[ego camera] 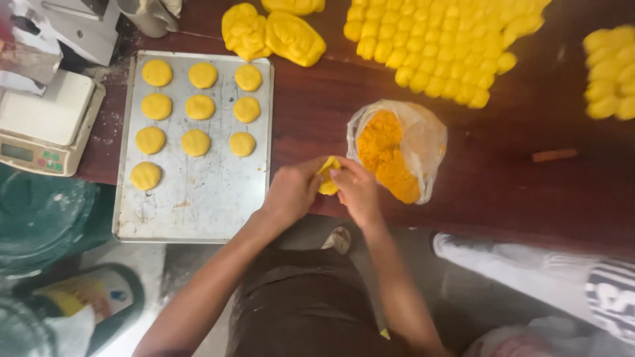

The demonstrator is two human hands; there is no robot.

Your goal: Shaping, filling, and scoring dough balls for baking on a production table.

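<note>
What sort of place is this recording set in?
Probably a small bakery or food workshop: a metal baking tray with flattened dough rounds, rows of yellow dough balls on the wooden table, and a kitchen scale.

place: bakery kitchen | evidence: baking tray (198,198) with 10 dough discs (196,106) | kitchen scale (46,122) | dough balls (436,46)
</note>
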